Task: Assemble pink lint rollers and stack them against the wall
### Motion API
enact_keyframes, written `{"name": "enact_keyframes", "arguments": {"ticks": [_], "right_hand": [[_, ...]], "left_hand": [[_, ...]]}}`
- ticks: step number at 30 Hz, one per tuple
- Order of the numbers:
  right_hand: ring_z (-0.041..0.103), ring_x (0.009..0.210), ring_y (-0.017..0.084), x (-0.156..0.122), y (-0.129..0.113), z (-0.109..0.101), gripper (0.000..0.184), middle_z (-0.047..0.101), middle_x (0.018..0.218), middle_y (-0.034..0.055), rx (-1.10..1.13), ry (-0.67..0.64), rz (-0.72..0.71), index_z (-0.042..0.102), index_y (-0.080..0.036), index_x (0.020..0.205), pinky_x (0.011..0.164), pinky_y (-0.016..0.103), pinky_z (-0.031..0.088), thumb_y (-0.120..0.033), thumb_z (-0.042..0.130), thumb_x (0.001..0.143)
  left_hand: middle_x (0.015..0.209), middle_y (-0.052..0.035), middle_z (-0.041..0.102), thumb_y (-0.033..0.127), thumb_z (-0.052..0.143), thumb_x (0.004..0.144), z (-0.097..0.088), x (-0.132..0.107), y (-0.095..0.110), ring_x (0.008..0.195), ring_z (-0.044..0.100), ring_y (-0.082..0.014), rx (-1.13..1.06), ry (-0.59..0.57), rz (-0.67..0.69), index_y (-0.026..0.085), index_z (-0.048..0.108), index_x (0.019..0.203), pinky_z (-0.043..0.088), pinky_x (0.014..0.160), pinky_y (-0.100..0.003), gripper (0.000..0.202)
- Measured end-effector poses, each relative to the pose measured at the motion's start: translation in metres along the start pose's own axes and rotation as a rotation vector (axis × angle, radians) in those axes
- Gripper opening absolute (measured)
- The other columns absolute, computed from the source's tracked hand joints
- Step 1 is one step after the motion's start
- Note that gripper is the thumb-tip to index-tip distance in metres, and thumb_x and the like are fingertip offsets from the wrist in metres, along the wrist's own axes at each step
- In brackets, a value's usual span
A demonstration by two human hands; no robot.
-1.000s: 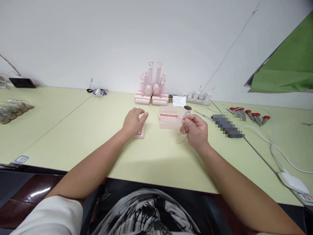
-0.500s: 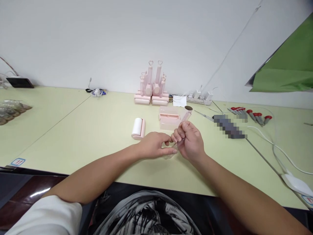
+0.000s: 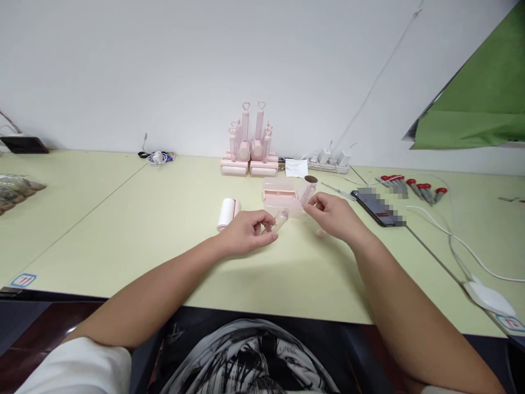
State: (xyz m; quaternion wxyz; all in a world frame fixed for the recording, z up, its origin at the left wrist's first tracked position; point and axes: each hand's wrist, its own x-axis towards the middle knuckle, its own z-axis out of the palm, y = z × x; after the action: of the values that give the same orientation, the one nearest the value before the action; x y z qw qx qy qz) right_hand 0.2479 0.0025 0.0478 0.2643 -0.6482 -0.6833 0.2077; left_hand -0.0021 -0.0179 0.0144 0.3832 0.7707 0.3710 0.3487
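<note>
My left hand (image 3: pixel 252 232) is closed round a short clear plastic tube (image 3: pixel 281 220), its far end pointing up and right. A little to the right, the fingers of my right hand (image 3: pixel 334 216) pinch together at the lower end of a translucent pink tube (image 3: pixel 307 193). A dark round end (image 3: pixel 310 179) shows just above that tube. Below my right hand lies a small pale pink piece (image 3: pixel 321 233), partly hidden. Beside my left hand a white roller with a pink holder (image 3: pixel 228 212) stands on the table. An open pink case (image 3: pixel 280 193) lies behind the hands.
Pink rollers with heart-topped handles (image 3: pixel 249 139) are grouped by the wall. On the right are a phone (image 3: pixel 375 207), several red-capped tools (image 3: pixel 424 189) and a white cable (image 3: pixel 459 243). A power strip (image 3: pixel 328 166) runs along the wall. Wrapped items (image 3: pixel 18 191) lie far left.
My hands have moved apart. The clear tube now shows apart from my right hand, in my left. My right hand has turned from a fist to a fingertip pinch. The view has shifted slightly.
</note>
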Motion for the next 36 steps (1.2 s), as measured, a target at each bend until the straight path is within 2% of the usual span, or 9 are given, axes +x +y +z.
{"name": "enact_keyframes", "arguments": {"ticks": [3, 6, 13, 18, 21, 23, 26, 28, 36], "right_hand": [[0.058, 0.055, 0.016, 0.006, 0.010, -0.011, 0.017, 0.065, 0.069, 0.0023, -0.178, -0.109, 0.125, 0.060, -0.021, 0.080, 0.050, 0.026, 0.034, -0.037, 0.058, 0.081], [0.059, 0.062, 0.018, 0.010, 0.015, -0.015, 0.012, 0.069, 0.072, 0.0055, -0.305, -0.097, 0.157, 0.061, -0.020, 0.077, 0.052, 0.027, 0.033, -0.032, 0.057, 0.078], [0.061, 0.078, 0.021, 0.011, 0.017, -0.019, 0.018, 0.071, 0.082, 0.0052, -0.368, -0.311, 0.196, 0.062, -0.022, 0.084, 0.057, 0.028, 0.037, -0.035, 0.063, 0.072], [0.059, 0.071, 0.020, 0.007, 0.019, -0.014, 0.019, 0.068, 0.086, 0.0056, -0.415, -0.395, 0.089, 0.064, -0.021, 0.081, 0.053, 0.027, 0.035, -0.030, 0.069, 0.066], [0.054, 0.063, 0.016, 0.003, 0.013, 0.002, 0.006, 0.062, 0.072, 0.0020, -0.245, -0.465, -0.124, 0.060, -0.019, 0.070, 0.051, 0.025, 0.034, -0.021, 0.066, 0.069], [0.051, 0.059, 0.013, -0.001, 0.004, 0.016, 0.011, 0.055, 0.065, -0.0019, 0.031, -0.473, -0.249, 0.056, -0.019, 0.069, 0.052, 0.024, 0.037, -0.023, 0.065, 0.075], [0.053, 0.052, 0.011, -0.008, -0.008, 0.036, 0.022, 0.050, 0.063, -0.0066, 0.650, -0.331, -0.281, 0.054, -0.021, 0.083, 0.051, 0.027, 0.048, -0.035, 0.070, 0.078], [0.054, 0.052, 0.011, -0.011, -0.012, 0.044, 0.027, 0.052, 0.063, -0.0072, 0.922, -0.232, -0.303, 0.052, -0.022, 0.088, 0.052, 0.030, 0.054, -0.037, 0.072, 0.080], [0.060, 0.055, 0.010, -0.018, -0.018, 0.052, 0.030, 0.057, 0.069, -0.0055, 1.037, -0.201, -0.330, 0.053, -0.020, 0.086, 0.059, 0.034, 0.061, -0.039, 0.076, 0.079]], "left_hand": [[0.064, 0.0049, 0.048, 0.037, 0.067, 0.076, -0.005, 0.000, -0.001, 0.055, 0.039, -0.0078, 0.045, 0.029, -0.012, 0.016, 0.063, 0.086, 0.032, 0.053, -0.022, 0.024], [0.062, 0.0054, 0.047, 0.038, 0.067, 0.076, -0.006, 0.001, -0.003, 0.055, 0.039, -0.0081, 0.084, 0.049, -0.030, 0.017, 0.063, 0.086, 0.031, 0.053, -0.022, 0.024], [0.058, 0.0076, 0.045, 0.039, 0.068, 0.077, -0.006, 0.001, -0.008, 0.052, 0.040, -0.0073, 0.042, 0.091, -0.041, 0.018, 0.060, 0.084, 0.033, 0.053, -0.022, 0.024], [0.070, 0.0015, 0.061, 0.036, 0.073, 0.073, -0.008, 0.006, -0.006, 0.059, 0.060, -0.0115, -0.334, 0.140, -0.106, 0.017, 0.054, 0.083, 0.044, 0.052, -0.023, 0.029], [0.090, -0.0063, 0.069, 0.034, 0.080, 0.068, -0.013, 0.009, -0.002, 0.071, 0.070, -0.0180, -0.646, 0.068, -0.161, 0.015, 0.054, 0.087, 0.052, 0.053, -0.025, 0.037], [0.093, -0.0076, 0.070, 0.033, 0.084, 0.065, -0.016, 0.010, -0.001, 0.073, 0.071, -0.0183, -0.750, 0.038, -0.172, 0.015, 0.056, 0.088, 0.055, 0.054, -0.025, 0.040], [0.093, -0.0071, 0.071, 0.031, 0.087, 0.063, -0.017, 0.010, -0.002, 0.074, 0.072, -0.0178, -0.830, 0.057, -0.178, 0.014, 0.057, 0.088, 0.057, 0.055, -0.024, 0.042], [0.094, -0.0063, 0.072, 0.031, 0.087, 0.064, -0.017, 0.009, -0.003, 0.074, 0.073, -0.0180, -0.862, 0.079, -0.173, 0.014, 0.058, 0.090, 0.058, 0.055, -0.024, 0.043], [0.094, -0.0071, 0.072, 0.031, 0.083, 0.071, -0.014, 0.008, -0.007, 0.079, 0.074, -0.0201, -0.884, 0.064, -0.131, 0.013, 0.059, 0.093, 0.060, 0.061, -0.027, 0.037]]}}
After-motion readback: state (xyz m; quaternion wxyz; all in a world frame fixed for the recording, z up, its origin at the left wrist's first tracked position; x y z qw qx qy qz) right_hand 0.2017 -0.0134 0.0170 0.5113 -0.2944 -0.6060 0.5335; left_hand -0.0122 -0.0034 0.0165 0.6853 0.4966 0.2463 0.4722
